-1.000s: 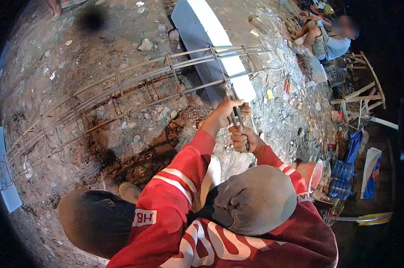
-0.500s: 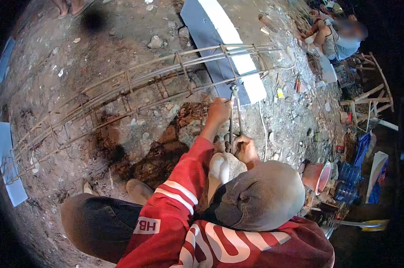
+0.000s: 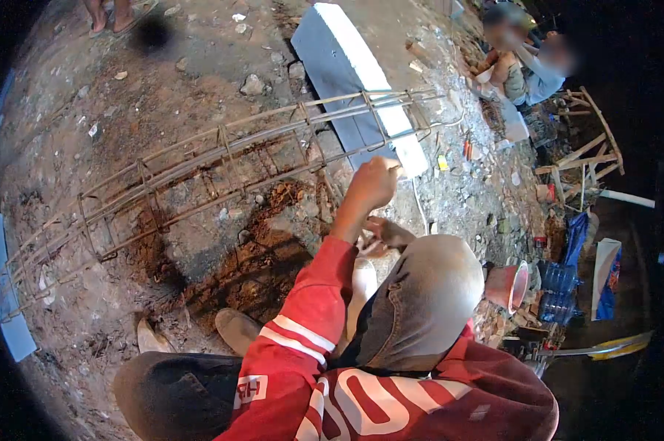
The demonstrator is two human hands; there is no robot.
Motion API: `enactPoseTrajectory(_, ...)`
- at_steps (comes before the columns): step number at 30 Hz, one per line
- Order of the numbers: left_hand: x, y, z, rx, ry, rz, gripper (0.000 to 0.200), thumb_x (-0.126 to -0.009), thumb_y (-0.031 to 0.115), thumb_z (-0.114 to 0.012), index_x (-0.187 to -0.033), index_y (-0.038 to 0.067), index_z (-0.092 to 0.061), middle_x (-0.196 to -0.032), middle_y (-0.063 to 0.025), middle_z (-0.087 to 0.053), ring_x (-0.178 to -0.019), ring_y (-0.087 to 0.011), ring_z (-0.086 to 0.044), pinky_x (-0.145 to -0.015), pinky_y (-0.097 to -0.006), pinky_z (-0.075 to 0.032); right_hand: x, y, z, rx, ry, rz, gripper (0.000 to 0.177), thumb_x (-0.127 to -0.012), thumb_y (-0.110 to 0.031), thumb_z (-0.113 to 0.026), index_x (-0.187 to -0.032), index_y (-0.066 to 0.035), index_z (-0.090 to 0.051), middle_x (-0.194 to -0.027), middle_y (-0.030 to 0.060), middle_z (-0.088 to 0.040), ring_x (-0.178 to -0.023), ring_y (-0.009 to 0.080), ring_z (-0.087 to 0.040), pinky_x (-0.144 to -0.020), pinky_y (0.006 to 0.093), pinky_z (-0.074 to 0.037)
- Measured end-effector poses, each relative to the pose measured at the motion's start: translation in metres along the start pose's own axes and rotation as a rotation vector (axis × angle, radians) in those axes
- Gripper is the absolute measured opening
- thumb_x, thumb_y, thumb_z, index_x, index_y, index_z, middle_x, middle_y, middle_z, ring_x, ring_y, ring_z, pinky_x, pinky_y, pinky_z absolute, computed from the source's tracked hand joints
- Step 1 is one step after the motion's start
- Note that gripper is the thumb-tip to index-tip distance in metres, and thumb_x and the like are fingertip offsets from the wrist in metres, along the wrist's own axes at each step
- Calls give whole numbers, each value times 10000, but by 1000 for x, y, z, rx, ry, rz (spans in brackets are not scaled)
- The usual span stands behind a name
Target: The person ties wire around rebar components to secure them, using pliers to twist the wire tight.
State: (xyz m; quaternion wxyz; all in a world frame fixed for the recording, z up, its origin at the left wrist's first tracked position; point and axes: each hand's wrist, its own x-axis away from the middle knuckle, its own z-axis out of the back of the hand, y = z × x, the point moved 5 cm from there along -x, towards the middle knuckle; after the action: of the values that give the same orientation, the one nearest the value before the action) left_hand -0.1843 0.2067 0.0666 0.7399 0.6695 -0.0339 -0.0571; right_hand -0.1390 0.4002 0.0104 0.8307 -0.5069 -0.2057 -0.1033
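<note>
My left hand point(image 3: 374, 184), at the end of a red sleeve, is closed in a fist near the right end of a long rebar cage point(image 3: 225, 158). What it grips is hidden behind the fingers. Just below, my right hand point(image 3: 383, 235) has curled fingers close to my left wrist, partly covered by my knee; I cannot make out what is in them. The cage of thin bars and square ties rests across a white-topped block point(image 3: 368, 62), with its far left end on a pale block point(image 3: 7, 287). The pincers seen earlier cannot be made out.
Rubble and reddish soil point(image 3: 266, 257) cover the ground. On the right stand a red bucket point(image 3: 508, 287), water bottles point(image 3: 560, 290) and a wooden frame point(image 3: 585, 151). Two people point(image 3: 526, 66) sit at the upper right. Someone's feet point(image 3: 111, 18) show at the upper left.
My left hand has moved slightly right and turned, covering where the pincers showed. My right hand has shifted up and left, off the lower handles. The camera view has tilted a little.
</note>
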Motion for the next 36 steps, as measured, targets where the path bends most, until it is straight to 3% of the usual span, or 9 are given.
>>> enactPoseTrajectory(5,-9,97,17,719,-168,-332,238,-938,197,-573,-947,15,-727,-681,20,-534,-589,-73,-432,-551,-236,-372,52,-147,18,-111,-45,324,412,-882,-156,-539,-1231,62,-565,-1248,172,-610,-1231,240,-535,-1085,346,-362)
enactPoseTrajectory(8,-26,145,-3,1397,-447,-234,263,-986,155,-501,-1091,-43,-640,-652,39,-441,-543,-63,-355,-511,-251,-330,81,-198,30,56,-8,529,388,-903,-204,-543,-1181,66,-573,-1068,113,-634,-997,182,-560,-924,321,-413)
enactPoseTrajectory(12,-44,174,16,1690,-315,-177,295,-1012,158,-445,-1106,-56,-625,-684,-25,-509,-589,-128,-458,-565,-271,-405,109,-246,46,393,267,601,314,-989,-271,-557,-1091,13,-644,-751,-30,-535,-660,53,-410,-605,231,-358)
enactPoseTrajectory(18,-53,112,10,1158,-127,-36,396,-1045,282,-428,-1022,-31,-669,-667,0,-537,-603,-130,-537,-522,-244,-362,96,-218,75,776,315,833,217,-980,-101,-542,-1123,-42,-694,-837,44,-672,-648,122,-499,-616,304,-436)
enactPoseTrajectory(20,-52,93,-12,879,-93,-27,388,-1042,260,-428,-1037,-38,-676,-658,-8,-541,-567,-117,-523,-496,-243,-354,78,-198,89,904,254,461,207,-943,-115,-588,-1105,-29,-684,-816,81,-668,-672,137,-555,-644,317,-475)
enactPoseTrajectory(26,-72,66,-71,538,-202,-192,427,-1036,356,-445,-1160,19,-675,-854,-96,-674,-803,-194,-626,-833,-327,-495,28,-170,96,212,-46,321,161,-964,-175,-593,-1049,-42,-626,-804,-23,-596,-683,56,-494,-605,233,-410)
enactPoseTrajectory(28,-70,67,-61,-111,-67,-134,419,-1011,383,-490,-1070,27,-703,-873,-96,-672,-781,-224,-633,-802,-345,-512,-6,-159,119,268,31,443,153,-962,-172,-606,-1028,-36,-623,-788,-34,-563,-683,46,-461,-597,222,-386)
enactPoseTrajectory(32,-103,29,-47,-431,399,-259,296,-882,314,-672,-986,38,-697,-917,-159,-662,-836,-351,-623,-740,-445,-493,-68,-123,162,193,292,511,183,-941,-205,-652,-1002,-33,-638,-706,-63,-477,-627,52,-382,-554,236,-327)
enactPoseTrajectory(36,-125,18,-62,-648,447,-370,297,-840,293,-709,-983,34,-690,-976,-151,-666,-938,-367,-599,-815,-455,-470,-128,-91,164,162,202,544,355,-884,-247,-721,-1176,-59,-650,-709,-54,-484,-616,53,-381,-554,237,-338)
